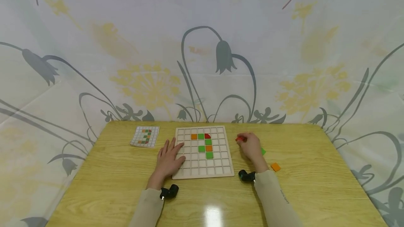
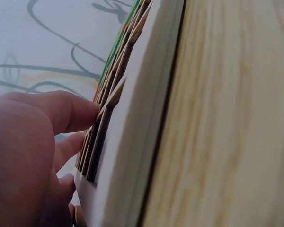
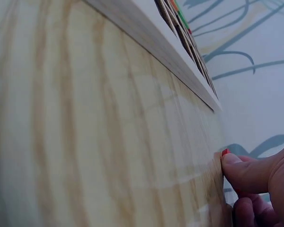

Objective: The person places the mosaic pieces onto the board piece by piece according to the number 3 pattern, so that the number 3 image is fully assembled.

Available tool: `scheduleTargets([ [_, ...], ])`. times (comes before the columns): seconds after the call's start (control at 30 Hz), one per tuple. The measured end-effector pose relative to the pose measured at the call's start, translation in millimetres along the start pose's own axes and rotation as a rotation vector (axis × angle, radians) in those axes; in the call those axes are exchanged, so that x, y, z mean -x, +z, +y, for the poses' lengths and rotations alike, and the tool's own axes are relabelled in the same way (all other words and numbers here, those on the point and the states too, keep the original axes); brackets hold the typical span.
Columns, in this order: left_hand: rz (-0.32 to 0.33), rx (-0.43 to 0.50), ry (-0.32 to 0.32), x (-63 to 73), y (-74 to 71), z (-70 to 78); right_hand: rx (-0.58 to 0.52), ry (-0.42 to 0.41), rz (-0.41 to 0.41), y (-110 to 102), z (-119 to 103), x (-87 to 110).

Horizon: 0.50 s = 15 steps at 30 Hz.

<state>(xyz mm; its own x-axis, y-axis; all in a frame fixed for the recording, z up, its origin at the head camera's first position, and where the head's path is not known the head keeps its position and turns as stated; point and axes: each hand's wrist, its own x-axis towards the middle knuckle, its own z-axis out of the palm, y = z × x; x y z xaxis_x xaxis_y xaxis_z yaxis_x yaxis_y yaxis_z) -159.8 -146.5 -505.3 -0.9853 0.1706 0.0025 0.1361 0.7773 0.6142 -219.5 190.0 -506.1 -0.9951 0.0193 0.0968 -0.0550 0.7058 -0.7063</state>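
Note:
A wooden grid board (image 1: 222,164) lies flat on the table. Square orange and green tiles and one red tile (image 1: 207,136) with a rounded corner sit in some of its cells. My left hand (image 1: 168,162) rests with spread fingers over the board's left edge; in the left wrist view its thumb (image 2: 80,116) touches the grid. To the right of the board, my right hand (image 1: 251,148) pinches a small red tile (image 3: 225,152) between thumb and finger, at the tabletop. The fingers cover most of that tile. Beside this hand lies a green tile (image 1: 263,151), partly hidden.
An orange tile (image 1: 275,167) lies near the right wrist. Left of the board is a paper card (image 1: 145,136) printed with a coloured grid pattern. Black cameras (image 1: 247,176) are worn on both wrists. A flower-patterned cloth (image 1: 202,80) hangs behind the wooden table (image 1: 315,185).

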Motion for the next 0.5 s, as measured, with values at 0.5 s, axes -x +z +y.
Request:
scheduleTargets([
  [0.5, -0.003, -0.011, 0.004, 2.2, -1.4, 0.3, -0.095, 0.060, -0.004, -6.4, 0.1, 2.1],
])
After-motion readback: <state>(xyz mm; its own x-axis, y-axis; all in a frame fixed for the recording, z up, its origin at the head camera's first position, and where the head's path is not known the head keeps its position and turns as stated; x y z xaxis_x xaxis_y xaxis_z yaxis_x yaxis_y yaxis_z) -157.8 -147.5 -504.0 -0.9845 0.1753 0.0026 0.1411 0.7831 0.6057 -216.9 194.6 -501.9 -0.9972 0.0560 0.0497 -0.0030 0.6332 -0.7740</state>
